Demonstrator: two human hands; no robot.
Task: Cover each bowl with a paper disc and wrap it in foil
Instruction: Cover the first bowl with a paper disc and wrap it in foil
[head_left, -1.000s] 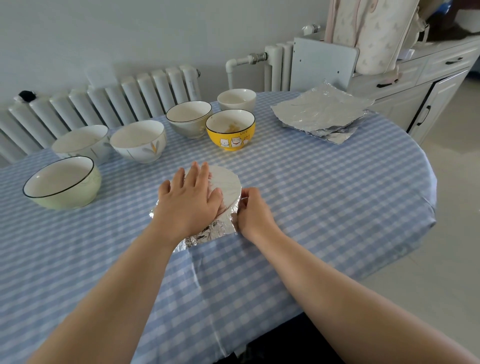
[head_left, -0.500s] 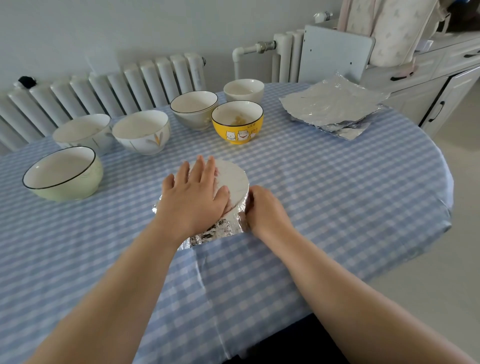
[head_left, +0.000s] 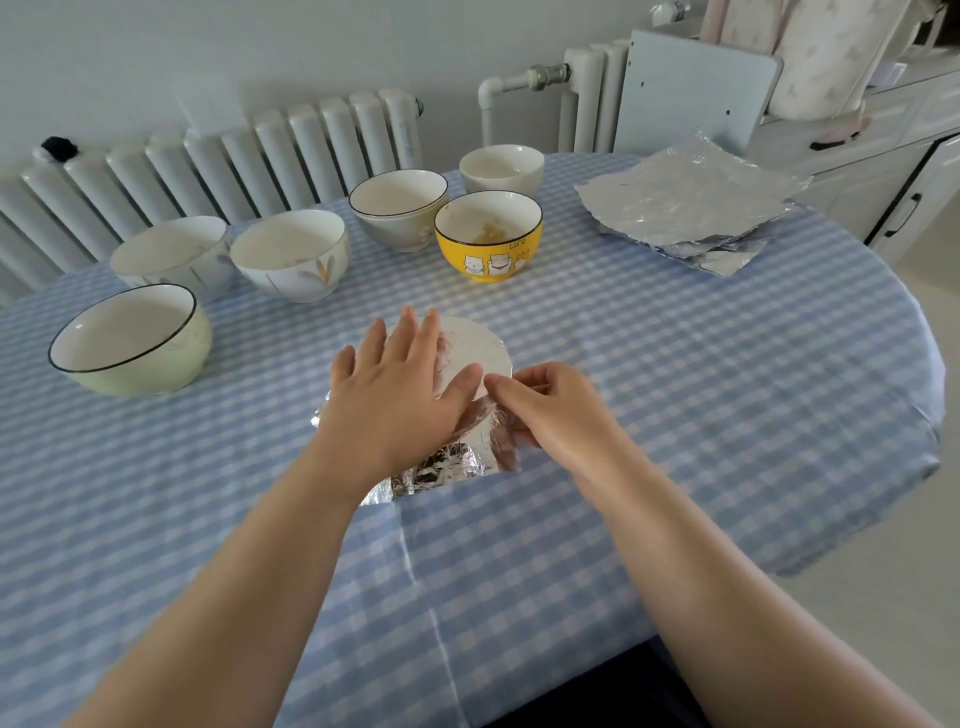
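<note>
- The left hand (head_left: 395, 400) lies flat, fingers (head_left: 410, 338) straight and spread, palm down on a white paper disc (head_left: 475, 353) that covers a bowl near the middle of the table.
- The right hand (head_left: 550, 410) is just beside it on the right, its fingers (head_left: 511, 387) curled together at the disc's near right rim, where foil comes up. It is blurred, so whether it pinches the foil or only touches it cannot be told.
- Crinkled foil (head_left: 457, 465) wraps the near side of the covered bowl and spreads onto the cloth below the left wrist. The bowl itself is hidden under disc, foil and hands.
- Both bare forearms reach in from the bottom edge.
- Six uncovered bowls stand further back in a loose arc: a pale green bowl (head_left: 135, 343) with a dark rim at far left, two white bowls (head_left: 228, 254) with a leaf pattern, a grey bowl (head_left: 399, 208) with a dark rim, a yellow bowl (head_left: 488, 236) with cartoon cats, and a small white bowl (head_left: 501, 169) behind it.
- A stack of foil sheets (head_left: 691, 202) lies at the far right of the table, well apart from the hands.
- The table (head_left: 701, 389) wears a blue and white checked cloth.
- A white radiator (head_left: 208, 156) runs along the wall behind.
</note>
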